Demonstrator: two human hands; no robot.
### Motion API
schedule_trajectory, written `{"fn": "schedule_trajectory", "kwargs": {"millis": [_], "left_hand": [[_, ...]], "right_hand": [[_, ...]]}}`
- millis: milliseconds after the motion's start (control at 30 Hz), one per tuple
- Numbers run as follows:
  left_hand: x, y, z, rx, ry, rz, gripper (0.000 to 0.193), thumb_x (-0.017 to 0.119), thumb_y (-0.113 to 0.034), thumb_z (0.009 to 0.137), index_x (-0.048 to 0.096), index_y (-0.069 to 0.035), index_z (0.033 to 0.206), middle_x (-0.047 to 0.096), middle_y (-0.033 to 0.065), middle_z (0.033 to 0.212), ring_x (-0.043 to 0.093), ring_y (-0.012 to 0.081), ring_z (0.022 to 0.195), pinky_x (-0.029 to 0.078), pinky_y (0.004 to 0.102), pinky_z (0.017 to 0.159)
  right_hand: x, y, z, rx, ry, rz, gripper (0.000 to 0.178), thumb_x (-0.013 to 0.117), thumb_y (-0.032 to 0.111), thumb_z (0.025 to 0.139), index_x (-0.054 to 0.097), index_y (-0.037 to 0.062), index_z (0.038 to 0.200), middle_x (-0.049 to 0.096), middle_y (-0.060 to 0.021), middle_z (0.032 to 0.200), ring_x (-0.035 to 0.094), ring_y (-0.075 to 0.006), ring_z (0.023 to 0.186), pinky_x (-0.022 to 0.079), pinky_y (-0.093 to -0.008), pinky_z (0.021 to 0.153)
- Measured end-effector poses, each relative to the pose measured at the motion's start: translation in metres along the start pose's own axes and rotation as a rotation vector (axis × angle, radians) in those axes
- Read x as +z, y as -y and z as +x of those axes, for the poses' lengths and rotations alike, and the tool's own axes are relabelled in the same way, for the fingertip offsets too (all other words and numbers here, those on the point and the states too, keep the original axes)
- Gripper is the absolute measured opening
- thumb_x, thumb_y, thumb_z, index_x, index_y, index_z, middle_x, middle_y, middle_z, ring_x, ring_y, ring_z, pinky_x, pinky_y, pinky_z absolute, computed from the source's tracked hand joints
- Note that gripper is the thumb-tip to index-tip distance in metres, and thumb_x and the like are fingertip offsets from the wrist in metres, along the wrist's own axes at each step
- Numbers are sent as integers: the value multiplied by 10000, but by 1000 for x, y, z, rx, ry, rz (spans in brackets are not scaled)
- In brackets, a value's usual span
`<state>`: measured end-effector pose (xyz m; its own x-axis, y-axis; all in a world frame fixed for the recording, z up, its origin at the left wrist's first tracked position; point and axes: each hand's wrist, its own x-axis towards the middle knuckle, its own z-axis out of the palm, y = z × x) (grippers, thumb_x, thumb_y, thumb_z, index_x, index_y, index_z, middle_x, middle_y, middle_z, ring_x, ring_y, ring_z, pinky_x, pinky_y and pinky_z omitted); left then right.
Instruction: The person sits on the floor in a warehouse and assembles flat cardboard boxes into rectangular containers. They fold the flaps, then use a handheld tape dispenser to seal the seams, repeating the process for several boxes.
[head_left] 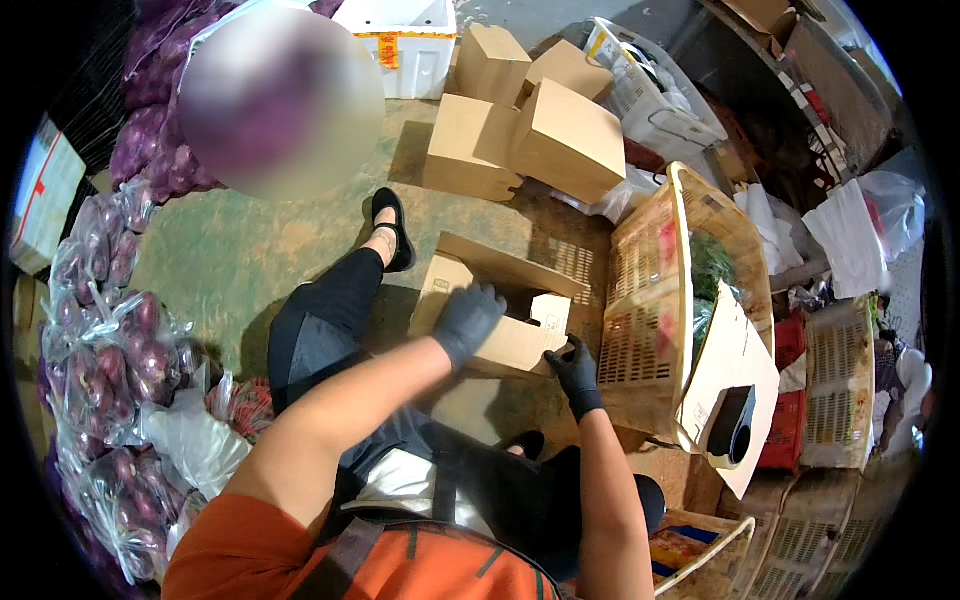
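Note:
An open cardboard box (pixel 517 344) stands on the floor in front of me, its long far flap raised and its inside in shadow. My left hand (pixel 468 325), in a dark glove, lies over the left part of its near wall, fingers bent around the edge; the fingertips are partly hidden. At the near right corner my right hand (pixel 575 376), gloved alike, is closed on the cardboard with the thumb and fingers at the edge. Both hands touch the same box.
Several folded cardboard boxes (pixel 570 138) stand beyond. On the right is a plastic crate (pixel 640 300) with greens, a cardboard sheet and a black tape roll (pixel 733 428) at its near end. Bagged purple onions (pixel 115 370) line the left. A white foam box (pixel 425 62) stands at the back.

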<state>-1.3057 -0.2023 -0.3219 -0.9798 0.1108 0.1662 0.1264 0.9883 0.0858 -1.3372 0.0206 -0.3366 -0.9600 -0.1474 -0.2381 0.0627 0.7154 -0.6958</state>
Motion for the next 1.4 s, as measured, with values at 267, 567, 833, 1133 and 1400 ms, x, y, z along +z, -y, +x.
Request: {"fn": "schedule_trajectory", "kwargs": {"millis": [267, 567, 833, 1133, 1400], "left_hand": [[19, -25, -67, -72, -61, -100, 572, 579, -299, 672, 426, 2, 1134, 414, 210, 1159, 385, 318, 1083, 276, 494, 903], [29, -21, -79, -53, 73, -165, 730, 623, -312, 662, 296, -18, 1245, 215, 224, 1308, 212, 351, 1211, 107, 511, 986], [14, -15, -73, -67, 30, -246, 599, 582, -254, 695, 365, -35, 1208, 300, 200, 1263, 317, 340, 1118, 209, 492, 942], [60, 95, -17, -332, -119, -726, 578, 517, -242, 785, 265, -151, 1297, 284, 209, 1292, 272, 366, 1183, 230, 408, 978], [69, 92, -19, -312, -202, -1139, 512, 450, -166, 841, 242, -80, 1302, 326, 173, 1285, 290, 273, 1206, 243, 330, 970]], "right_hand": [[-5, 72, 14, 19, -184, -722, 728, 688, 241, 617, 326, 76, 1227, 443, -189, 1143, 469, -349, 983, 410, -411, 782], [7, 90, 43, -649, -149, -754, 555, 559, 192, 714, 362, 139, 1230, 374, -113, 1258, 327, -316, 1163, 197, -460, 980], [45, 37, 15, -582, 32, -705, 491, 542, 359, 770, 410, 214, 1221, 256, -107, 1344, 235, -313, 1232, 191, -418, 1001], [33, -1, 44, -375, -269, 191, 468, 435, 326, 853, 374, 43, 1222, 339, -146, 1286, 316, -280, 1183, 221, -364, 986], [61, -26, 41, -183, -178, 231, 497, 339, 222, 898, 158, 9, 1309, 299, -200, 1295, 343, -275, 1157, 255, -327, 959]]}}
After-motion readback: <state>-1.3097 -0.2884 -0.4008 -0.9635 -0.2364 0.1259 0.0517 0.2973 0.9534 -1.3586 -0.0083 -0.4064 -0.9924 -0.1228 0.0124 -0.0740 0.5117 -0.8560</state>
